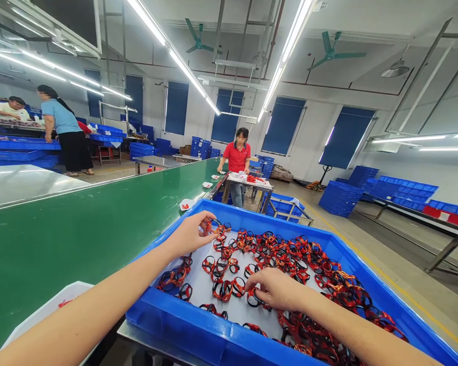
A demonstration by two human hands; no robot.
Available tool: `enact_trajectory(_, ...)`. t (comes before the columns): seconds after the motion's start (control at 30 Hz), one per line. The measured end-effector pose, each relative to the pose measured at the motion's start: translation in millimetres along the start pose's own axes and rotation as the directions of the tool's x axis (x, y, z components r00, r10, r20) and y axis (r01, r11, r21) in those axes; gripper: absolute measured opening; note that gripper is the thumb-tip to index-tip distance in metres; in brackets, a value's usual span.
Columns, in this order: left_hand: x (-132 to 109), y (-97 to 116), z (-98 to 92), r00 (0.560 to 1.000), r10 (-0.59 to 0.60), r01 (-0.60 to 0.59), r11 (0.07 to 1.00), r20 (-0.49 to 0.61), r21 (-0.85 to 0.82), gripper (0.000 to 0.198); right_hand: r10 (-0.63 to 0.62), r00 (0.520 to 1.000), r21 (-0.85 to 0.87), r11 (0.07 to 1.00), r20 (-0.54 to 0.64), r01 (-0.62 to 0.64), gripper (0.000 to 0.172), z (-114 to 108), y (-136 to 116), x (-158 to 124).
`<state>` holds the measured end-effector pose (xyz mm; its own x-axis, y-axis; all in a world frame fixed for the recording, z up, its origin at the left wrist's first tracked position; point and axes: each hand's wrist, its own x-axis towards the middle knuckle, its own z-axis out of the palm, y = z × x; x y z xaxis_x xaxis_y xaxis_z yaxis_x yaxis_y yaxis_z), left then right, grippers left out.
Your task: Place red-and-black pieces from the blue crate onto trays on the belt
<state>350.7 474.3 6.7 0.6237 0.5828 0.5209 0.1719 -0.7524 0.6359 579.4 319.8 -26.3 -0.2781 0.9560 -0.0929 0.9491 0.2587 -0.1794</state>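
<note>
Left hand (191, 235) pinching red-black ring (215, 226) at far rim of blue tray (175, 325); right hand (275, 290) gripping second ring (254, 298) mid-tray.

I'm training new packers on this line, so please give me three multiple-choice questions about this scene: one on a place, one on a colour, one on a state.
1. What runs along the left side of the blue tray?
A. A yellow floor line
B. A green conveyor belt
C. A row of windows

2. What colour are the looped bands in the tray?
A. Blue and white
B. Green and yellow
C. Red and black

3. What is the right hand doing?
A. Touching bands in the tray
B. Gripping the tray's rim
C. Resting on the belt

1 B: the belt lies directly left of the tray.
2 C: the bands show red and black.
3 A: its fingers are on a band.
</note>
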Motion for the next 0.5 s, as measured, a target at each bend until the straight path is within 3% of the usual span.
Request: enact_trajectory(0.5,-0.8,-0.2,-1.9,0.998,0.062,-0.062,0.979,0.006,0.196,0.038,-0.007,1.0,-0.002,1.0,0.008,0.007,0.041,0.3,-0.2,-0.5)
